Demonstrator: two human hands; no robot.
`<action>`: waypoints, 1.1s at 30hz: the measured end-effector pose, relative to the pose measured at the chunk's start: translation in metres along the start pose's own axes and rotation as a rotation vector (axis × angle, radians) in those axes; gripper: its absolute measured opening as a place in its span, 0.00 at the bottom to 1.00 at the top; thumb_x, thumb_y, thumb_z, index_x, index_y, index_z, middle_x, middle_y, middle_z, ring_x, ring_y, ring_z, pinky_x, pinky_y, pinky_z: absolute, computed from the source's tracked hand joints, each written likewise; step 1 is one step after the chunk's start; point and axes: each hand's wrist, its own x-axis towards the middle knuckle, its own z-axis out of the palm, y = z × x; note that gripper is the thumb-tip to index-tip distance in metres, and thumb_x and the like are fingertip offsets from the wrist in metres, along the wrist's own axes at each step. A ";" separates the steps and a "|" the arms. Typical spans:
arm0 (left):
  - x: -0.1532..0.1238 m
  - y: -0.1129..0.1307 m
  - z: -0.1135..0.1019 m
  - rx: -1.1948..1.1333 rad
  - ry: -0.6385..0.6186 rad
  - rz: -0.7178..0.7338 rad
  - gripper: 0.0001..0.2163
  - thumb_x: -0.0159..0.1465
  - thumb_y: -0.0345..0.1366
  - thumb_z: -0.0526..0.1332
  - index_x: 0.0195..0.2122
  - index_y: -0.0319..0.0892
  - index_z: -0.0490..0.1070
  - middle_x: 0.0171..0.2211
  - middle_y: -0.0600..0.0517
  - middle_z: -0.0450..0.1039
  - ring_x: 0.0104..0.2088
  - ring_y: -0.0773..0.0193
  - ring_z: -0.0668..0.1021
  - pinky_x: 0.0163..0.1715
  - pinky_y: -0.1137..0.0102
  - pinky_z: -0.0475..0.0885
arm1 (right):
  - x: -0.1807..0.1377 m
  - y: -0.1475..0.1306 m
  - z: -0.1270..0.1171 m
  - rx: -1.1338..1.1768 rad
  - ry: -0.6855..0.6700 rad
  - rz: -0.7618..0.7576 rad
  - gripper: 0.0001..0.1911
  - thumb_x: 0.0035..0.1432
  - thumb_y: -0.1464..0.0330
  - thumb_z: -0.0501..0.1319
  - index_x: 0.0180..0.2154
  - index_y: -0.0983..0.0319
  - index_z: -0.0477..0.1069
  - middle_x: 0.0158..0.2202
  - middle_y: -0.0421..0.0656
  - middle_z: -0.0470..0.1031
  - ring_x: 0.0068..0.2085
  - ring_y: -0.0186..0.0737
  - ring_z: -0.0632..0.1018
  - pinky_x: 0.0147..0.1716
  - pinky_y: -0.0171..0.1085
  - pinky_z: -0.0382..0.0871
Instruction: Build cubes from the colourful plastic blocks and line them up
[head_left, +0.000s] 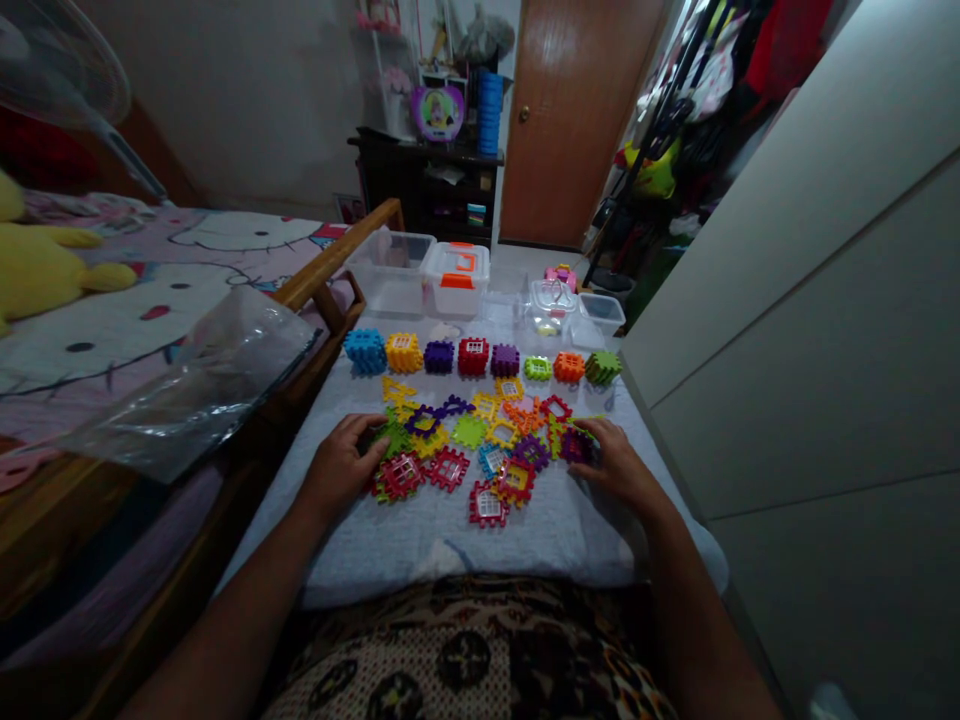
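A pile of flat, toothed plastic tiles (480, 445) in several colours lies on a pale grey cloth (420, 530). Behind the pile stands a row of assembled cubes (472, 356), from a blue cube (365, 351) at the left to a green one (602, 367) at the right. My left hand (341, 466) rests at the pile's left edge, fingers curled against a green tile (391, 440). My right hand (615, 462) lies at the right edge with its fingertips on a purple tile (576, 445).
Clear plastic boxes (390, 265), one with an orange-handled lid (455, 275), stand beyond the cubes. A bed with a wooden rail (330, 262) and a clear plastic bag (202, 385) is on the left. A white cabinet (810, 300) closes the right side; a brown door (577, 120) is behind.
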 end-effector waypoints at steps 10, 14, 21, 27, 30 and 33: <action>-0.001 0.001 -0.001 -0.002 -0.004 0.000 0.16 0.61 0.46 0.57 0.44 0.42 0.73 0.44 0.47 0.74 0.43 0.55 0.77 0.47 0.62 0.73 | 0.000 -0.020 -0.006 0.228 0.081 0.062 0.11 0.61 0.64 0.57 0.41 0.57 0.77 0.41 0.46 0.79 0.43 0.45 0.79 0.46 0.46 0.73; -0.001 0.003 -0.001 -0.004 -0.010 -0.010 0.16 0.60 0.46 0.57 0.44 0.43 0.73 0.43 0.47 0.75 0.41 0.56 0.77 0.45 0.63 0.73 | 0.005 -0.023 0.000 0.433 0.126 0.232 0.14 0.60 0.59 0.58 0.44 0.58 0.73 0.33 0.43 0.79 0.31 0.41 0.78 0.31 0.40 0.75; -0.001 0.002 -0.001 -0.012 -0.005 -0.017 0.16 0.60 0.46 0.57 0.44 0.43 0.73 0.43 0.47 0.75 0.42 0.56 0.77 0.47 0.63 0.73 | 0.025 -0.027 0.017 0.261 0.153 0.215 0.09 0.56 0.64 0.59 0.40 0.57 0.71 0.34 0.43 0.78 0.35 0.44 0.78 0.36 0.43 0.73; -0.001 -0.001 -0.001 -0.015 -0.020 -0.009 0.16 0.61 0.46 0.57 0.44 0.42 0.73 0.44 0.47 0.74 0.43 0.55 0.77 0.48 0.62 0.72 | 0.021 -0.028 0.017 -0.047 0.276 0.042 0.09 0.57 0.69 0.60 0.41 0.57 0.74 0.44 0.49 0.74 0.49 0.53 0.72 0.52 0.54 0.66; -0.001 -0.001 -0.001 -0.021 -0.024 -0.010 0.17 0.60 0.47 0.58 0.44 0.42 0.73 0.44 0.47 0.74 0.43 0.56 0.77 0.48 0.62 0.72 | 0.011 -0.033 0.014 -0.049 0.104 -0.084 0.14 0.57 0.71 0.60 0.46 0.57 0.74 0.48 0.48 0.74 0.51 0.52 0.71 0.54 0.54 0.64; 0.000 -0.002 0.000 -0.021 -0.025 -0.005 0.17 0.60 0.46 0.57 0.44 0.42 0.73 0.43 0.47 0.74 0.43 0.56 0.77 0.48 0.63 0.72 | 0.002 -0.042 0.015 -0.097 -0.080 -0.166 0.25 0.53 0.75 0.61 0.54 0.57 0.70 0.55 0.48 0.71 0.55 0.53 0.68 0.56 0.53 0.61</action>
